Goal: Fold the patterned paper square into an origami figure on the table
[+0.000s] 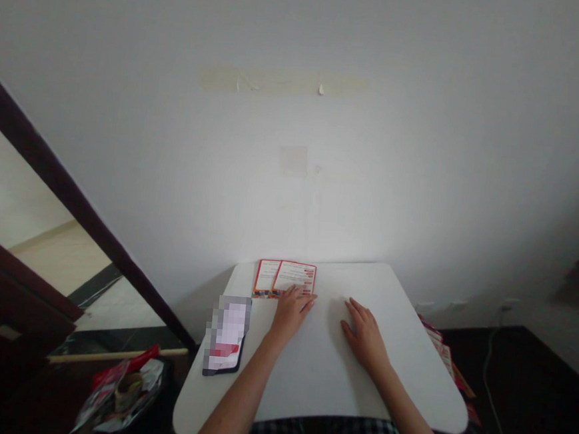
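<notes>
Two red-edged printed cards (292, 274) lie overlapping at the far left of the white table (317, 380). My left hand (293, 309) rests over the lower part of the nearer-right card, its fingers stretched out across it and hiding some of the print. To the right, my right hand (363, 333) is above or on the bare tabletop, fingers extended and thumb apart, with nothing in it. A phone (227, 336) with a blurred-out screen lies at the table's left side, left of my left forearm.
A white wall (425, 154) stands directly behind the table. On the floor at left is a bin (127, 398) holding wrappers and a cardboard roll, with a wooden stick (173, 352) behind. Red-and-white printed papers (442, 353) are beyond the table's right edge, near a cable (488, 380).
</notes>
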`<action>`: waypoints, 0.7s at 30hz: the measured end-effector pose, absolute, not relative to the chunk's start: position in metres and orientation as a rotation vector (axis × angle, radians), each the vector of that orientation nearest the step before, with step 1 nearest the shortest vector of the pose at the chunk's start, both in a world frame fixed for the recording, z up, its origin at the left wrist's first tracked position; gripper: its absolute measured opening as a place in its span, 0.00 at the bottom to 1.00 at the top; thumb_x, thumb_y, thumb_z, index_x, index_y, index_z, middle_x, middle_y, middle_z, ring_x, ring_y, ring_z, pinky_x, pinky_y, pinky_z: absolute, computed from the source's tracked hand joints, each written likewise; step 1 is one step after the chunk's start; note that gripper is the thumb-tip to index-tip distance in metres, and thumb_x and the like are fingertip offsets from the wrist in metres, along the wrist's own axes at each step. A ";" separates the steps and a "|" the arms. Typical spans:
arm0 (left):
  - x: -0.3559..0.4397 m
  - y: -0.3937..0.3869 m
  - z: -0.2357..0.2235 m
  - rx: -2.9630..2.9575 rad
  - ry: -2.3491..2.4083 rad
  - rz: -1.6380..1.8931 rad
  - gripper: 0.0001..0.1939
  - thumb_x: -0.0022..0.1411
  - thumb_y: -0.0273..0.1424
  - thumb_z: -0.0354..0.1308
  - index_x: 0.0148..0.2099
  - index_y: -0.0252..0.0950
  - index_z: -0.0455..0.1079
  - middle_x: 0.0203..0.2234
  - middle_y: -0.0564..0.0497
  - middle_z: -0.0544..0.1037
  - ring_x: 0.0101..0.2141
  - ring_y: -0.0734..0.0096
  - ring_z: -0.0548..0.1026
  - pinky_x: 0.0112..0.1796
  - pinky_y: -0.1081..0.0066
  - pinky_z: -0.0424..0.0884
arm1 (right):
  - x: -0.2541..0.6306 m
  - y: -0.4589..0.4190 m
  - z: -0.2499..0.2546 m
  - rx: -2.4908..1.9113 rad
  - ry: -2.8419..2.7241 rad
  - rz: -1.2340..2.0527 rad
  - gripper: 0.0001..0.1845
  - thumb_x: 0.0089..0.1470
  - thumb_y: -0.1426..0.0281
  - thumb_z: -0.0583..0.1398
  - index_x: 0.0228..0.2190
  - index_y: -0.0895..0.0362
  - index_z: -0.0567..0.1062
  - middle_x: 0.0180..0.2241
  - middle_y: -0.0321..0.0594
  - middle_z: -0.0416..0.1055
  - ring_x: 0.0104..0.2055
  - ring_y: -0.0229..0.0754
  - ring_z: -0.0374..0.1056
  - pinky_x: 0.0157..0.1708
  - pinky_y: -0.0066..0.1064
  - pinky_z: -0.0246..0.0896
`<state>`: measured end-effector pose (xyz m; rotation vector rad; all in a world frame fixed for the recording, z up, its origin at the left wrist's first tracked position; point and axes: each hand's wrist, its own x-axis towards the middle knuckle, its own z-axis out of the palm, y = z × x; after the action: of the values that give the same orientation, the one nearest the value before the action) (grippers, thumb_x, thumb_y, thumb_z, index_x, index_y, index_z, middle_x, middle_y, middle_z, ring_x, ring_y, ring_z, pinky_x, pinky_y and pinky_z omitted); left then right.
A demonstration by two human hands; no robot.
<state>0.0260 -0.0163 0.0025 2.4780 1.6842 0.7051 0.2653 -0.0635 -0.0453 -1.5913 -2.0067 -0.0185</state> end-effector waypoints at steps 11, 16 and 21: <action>0.040 -0.028 -0.007 2.276 2.233 0.814 0.26 0.66 0.45 0.52 0.64 0.46 0.65 0.64 0.41 0.64 0.64 0.40 0.56 0.61 0.35 0.48 | 0.267 -0.064 -0.046 -1.545 -1.982 -0.073 0.24 0.60 0.64 0.54 0.57 0.56 0.67 0.59 0.50 0.64 0.62 0.51 0.59 0.60 0.48 0.59; 0.041 -0.025 -0.004 2.314 2.121 0.664 0.21 0.67 0.44 0.50 0.59 0.51 0.70 0.63 0.45 0.66 0.64 0.43 0.57 0.61 0.32 0.43 | 0.270 -0.062 -0.049 -1.517 -1.938 -0.054 0.23 0.61 0.64 0.54 0.56 0.56 0.68 0.60 0.48 0.63 0.62 0.52 0.55 0.61 0.49 0.58; 0.042 -0.037 -0.002 2.418 1.949 0.639 0.19 0.66 0.43 0.51 0.58 0.57 0.70 0.63 0.51 0.66 0.67 0.44 0.50 0.59 0.26 0.31 | 0.272 -0.061 -0.046 -1.463 -1.908 -0.003 0.24 0.61 0.65 0.53 0.58 0.54 0.66 0.63 0.45 0.60 0.63 0.51 0.55 0.60 0.51 0.58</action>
<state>0.0417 -0.0367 -0.0018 2.4177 1.9490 0.6387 0.2718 -0.0610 -0.0459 -1.4632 -1.9078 -0.0026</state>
